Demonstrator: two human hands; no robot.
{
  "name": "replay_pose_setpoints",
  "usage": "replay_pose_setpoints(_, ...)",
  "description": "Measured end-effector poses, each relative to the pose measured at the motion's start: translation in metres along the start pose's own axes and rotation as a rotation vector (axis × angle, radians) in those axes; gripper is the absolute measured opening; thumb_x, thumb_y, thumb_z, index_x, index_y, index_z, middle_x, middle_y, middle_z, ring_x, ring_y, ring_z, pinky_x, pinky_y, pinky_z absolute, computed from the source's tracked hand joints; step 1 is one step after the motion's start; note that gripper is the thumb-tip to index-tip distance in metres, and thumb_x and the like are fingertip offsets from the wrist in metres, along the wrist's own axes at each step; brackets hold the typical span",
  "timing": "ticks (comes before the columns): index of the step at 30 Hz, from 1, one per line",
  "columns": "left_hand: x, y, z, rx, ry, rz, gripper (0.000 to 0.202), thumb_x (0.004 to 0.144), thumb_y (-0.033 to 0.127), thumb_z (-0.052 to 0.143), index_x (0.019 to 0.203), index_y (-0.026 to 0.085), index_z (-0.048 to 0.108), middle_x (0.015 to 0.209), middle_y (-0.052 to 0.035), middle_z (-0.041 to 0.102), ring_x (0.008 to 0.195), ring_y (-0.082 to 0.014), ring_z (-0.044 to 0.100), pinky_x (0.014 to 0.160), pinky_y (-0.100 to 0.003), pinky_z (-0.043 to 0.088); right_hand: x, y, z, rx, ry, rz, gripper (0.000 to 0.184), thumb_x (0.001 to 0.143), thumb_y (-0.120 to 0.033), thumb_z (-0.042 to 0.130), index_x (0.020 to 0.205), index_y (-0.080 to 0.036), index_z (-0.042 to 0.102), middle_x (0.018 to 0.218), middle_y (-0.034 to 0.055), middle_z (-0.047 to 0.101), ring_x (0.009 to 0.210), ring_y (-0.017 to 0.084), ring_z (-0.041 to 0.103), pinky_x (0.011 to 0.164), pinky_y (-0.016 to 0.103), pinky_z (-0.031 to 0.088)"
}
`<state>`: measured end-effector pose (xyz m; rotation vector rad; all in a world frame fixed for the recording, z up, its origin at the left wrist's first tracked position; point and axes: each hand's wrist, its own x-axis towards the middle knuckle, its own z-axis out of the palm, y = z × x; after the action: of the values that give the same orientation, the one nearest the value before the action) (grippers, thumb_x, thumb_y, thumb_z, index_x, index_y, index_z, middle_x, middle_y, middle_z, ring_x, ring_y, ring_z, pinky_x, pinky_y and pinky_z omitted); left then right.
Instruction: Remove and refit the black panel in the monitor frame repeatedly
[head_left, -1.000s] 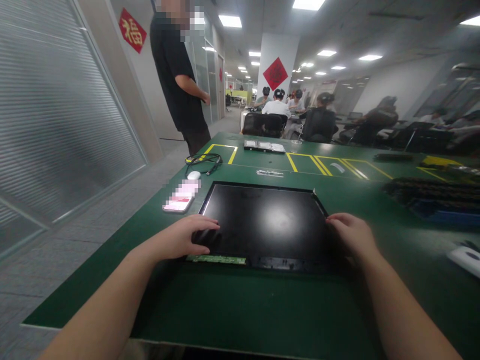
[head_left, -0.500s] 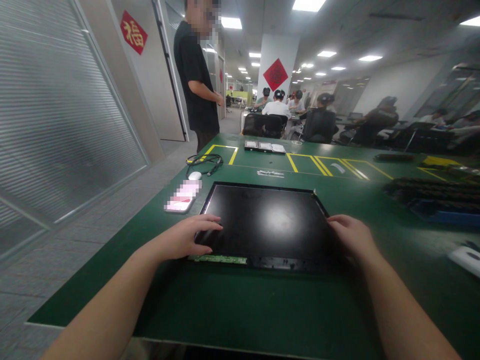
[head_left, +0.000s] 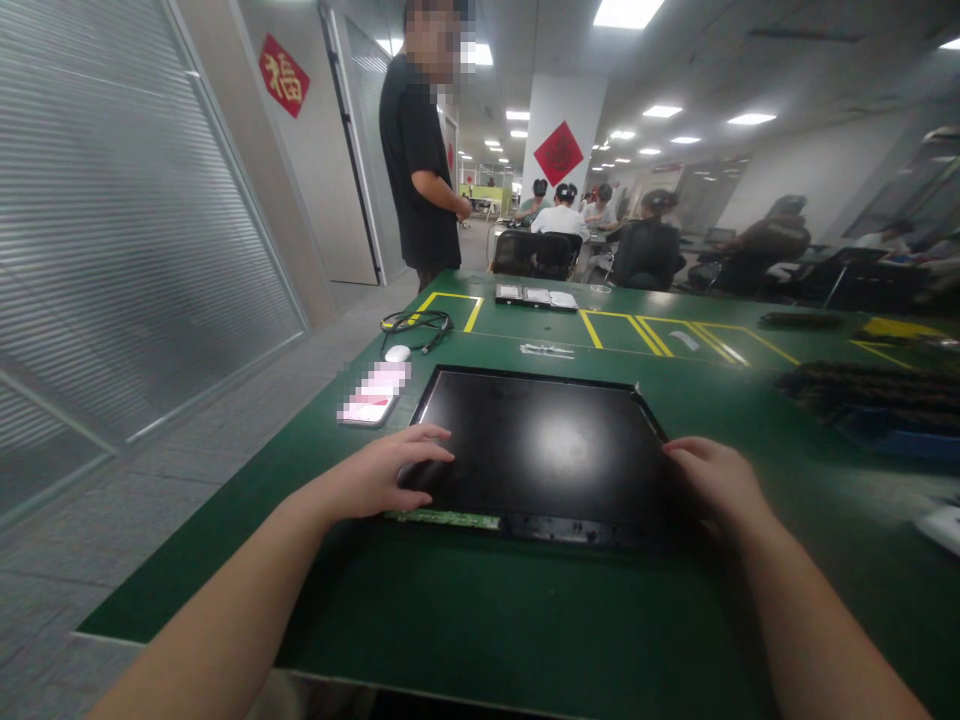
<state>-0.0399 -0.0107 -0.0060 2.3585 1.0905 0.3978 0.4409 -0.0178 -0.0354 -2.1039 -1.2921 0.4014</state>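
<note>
l hand (head_left: 381, 474) is open, fingers spread over l edge of the screen (head_left: 517, 435), which is on the table (head_left: 480, 625), board (head_left: 450, 520) along its near edge. r hand (head_left: 718, 485) is at its r rim, can't tell if gripping; phone (head_left: 373, 402) & mouse (head_left: 397, 354) nr far l corner.

Green table (head_left: 487, 610), yellow tape lines (head_left: 473, 315); on it, black screen panel (head_left: 510, 440), coiled cable (head_left: 442, 333), phone (head_left: 371, 402)
</note>
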Motion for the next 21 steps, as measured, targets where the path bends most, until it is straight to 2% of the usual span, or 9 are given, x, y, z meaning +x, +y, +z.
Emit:
replay_pose_setpoints(7,-0.001,-0.006,0.003,-0.019,-0.010,0.037,0.045,0.082,0.023,0.073,0.126,0.028,0.071,0.157,-0.0106,0.049,0.142,-0.0310,0.049,0.115,-0.046,0.042,0.000,0.000,0.002,-0.013,0.008,0.024,0.025,0.072,-0.039,0.061,0.082,-0.025,0.080,0.089,0.0068,0.078,0.087,0.028,0.069,0.077,0.037,0.049)
replay_pose_setpoints(12,-0.001,-0.005,0.005,0.012,-0.008,-0.032,0.052,0.080,0.028,0.075,0.131,0.030,0.068,0.161,-0.0106,0.044,0.145,-0.0333,0.045,0.116,-0.049,0.040,-0.003,-0.005,-0.001,-0.027,-0.005,0.039,0.024,0.072,-0.038,0.061,0.080,-0.025,0.079,0.090,0.0070,0.078,0.089,0.028,0.069,0.080,0.037,0.049)
replay_pose_setpoints(16,0.003,-0.007,0.008,0.106,0.066,-0.115,0.052,0.085,0.041,0.070,0.134,0.023,0.068,0.158,-0.0181,0.046,0.143,-0.0376,0.046,0.116,-0.053,0.039,-0.004,-0.006,-0.001,-0.006,-0.006,0.027,0.025,0.072,-0.039,0.061,0.082,-0.025,0.079,0.089,0.0066,0.077,0.090,0.028,0.069,0.080,0.037,0.049)
replay_pose_setpoints(21,0.008,-0.017,0.014,0.224,0.187,-0.166,0.046,0.092,0.040,0.059,0.131,0.019,0.070,0.150,-0.0213,0.055,0.139,-0.0409,0.050,0.115,-0.058,0.038,-0.001,-0.001,0.002,0.014,0.000,0.006,0.026,0.070,-0.040,0.063,0.082,-0.024,0.080,0.088,0.0069,0.078,0.089,0.028,0.069,0.077,0.037,0.049)
